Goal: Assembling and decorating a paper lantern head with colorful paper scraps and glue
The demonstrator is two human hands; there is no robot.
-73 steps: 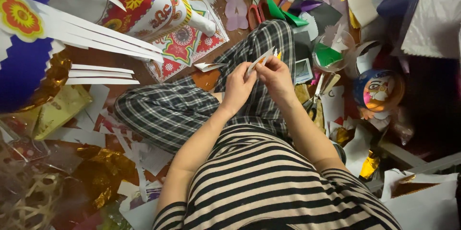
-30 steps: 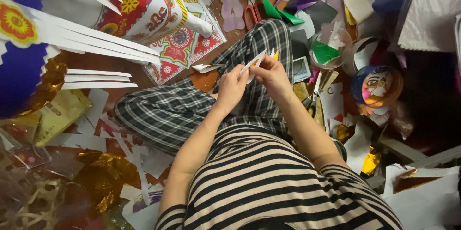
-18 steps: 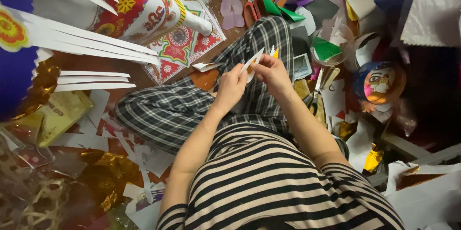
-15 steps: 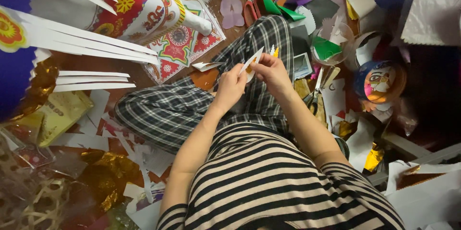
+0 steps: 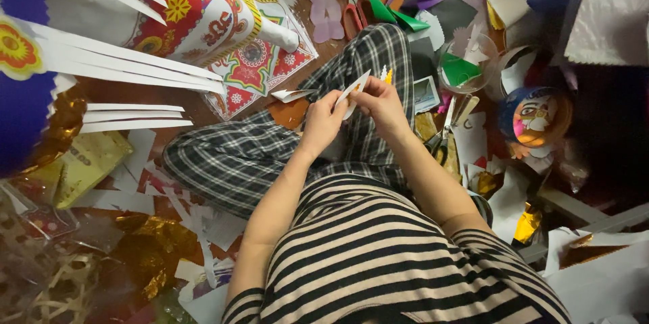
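Item: white paper strip (image 5: 354,88), held above my plaid-trousered lap, tilted up to the right. Left hand (image 5: 323,121) pinches its lower end between thumb and fingers; right hand (image 5: 380,102) pinches it just beside, fingers pressed together. Around me: scissors (image 5: 443,138) right of my knee, patterned lantern (image 5: 196,6) upper left, painted ball (image 5: 534,116) far right.

Scissors (image 5: 443,136) and plastic cup (image 5: 466,67) crowd the right; paper strips (image 5: 128,74) block left; lap (image 5: 270,155) stays open.
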